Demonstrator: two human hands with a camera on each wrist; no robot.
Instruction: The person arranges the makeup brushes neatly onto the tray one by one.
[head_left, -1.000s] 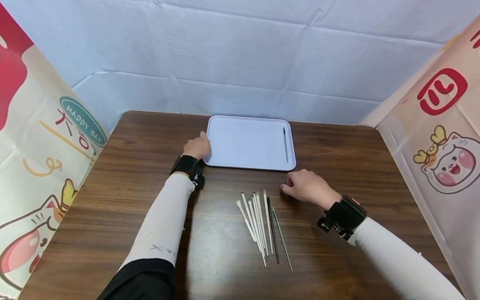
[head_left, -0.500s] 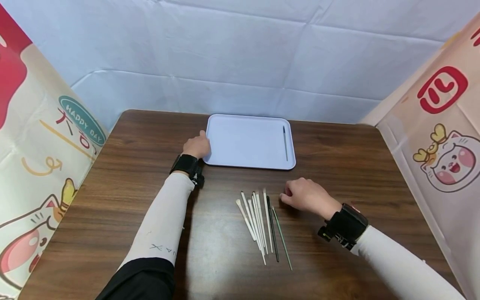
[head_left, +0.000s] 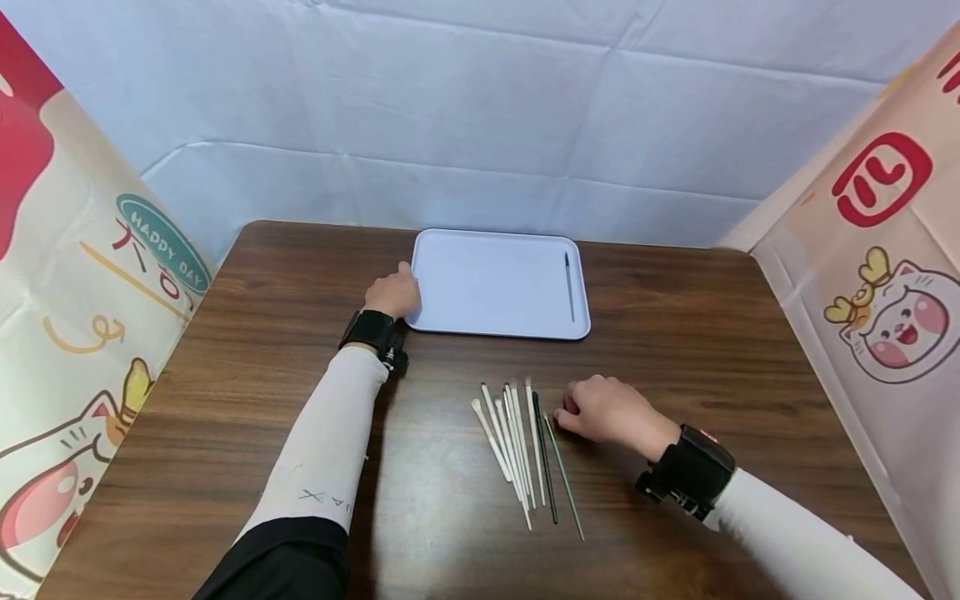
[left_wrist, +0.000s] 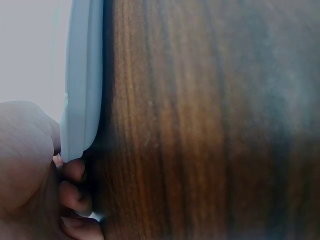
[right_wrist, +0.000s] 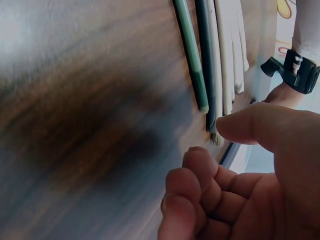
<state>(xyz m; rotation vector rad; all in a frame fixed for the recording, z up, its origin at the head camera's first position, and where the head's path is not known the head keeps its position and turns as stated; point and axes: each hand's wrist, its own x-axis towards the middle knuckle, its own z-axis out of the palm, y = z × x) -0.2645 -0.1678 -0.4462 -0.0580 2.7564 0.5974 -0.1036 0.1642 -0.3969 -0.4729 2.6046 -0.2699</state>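
A white rectangular tray (head_left: 487,287) lies at the far side of the table, with one thin dark brush (head_left: 570,287) along its right end. My left hand (head_left: 393,293) grips the tray's left edge; in the left wrist view the thumb is over the rim and the fingers curl below it. Several white-handled paintbrushes (head_left: 516,446) are spread in a loose fan nearer me, beside a black brush (head_left: 546,458) and a green brush (head_left: 564,477). Just right of the green brush's upper end, my right hand (head_left: 611,412) holds nothing, its thumb apart from loosely bent fingers (right_wrist: 182,185).
The brown wooden table (head_left: 300,400) meets a pale cloth backdrop (head_left: 480,125) behind the tray. Printed cartoon panels stand at the left (head_left: 82,333) and right (head_left: 885,317). Each wrist wears a black camera band (head_left: 690,471).
My right hand has moved toward me and slightly left, from near the tray's front corner to beside the green brush's upper end. The left hand and the tray stay put.
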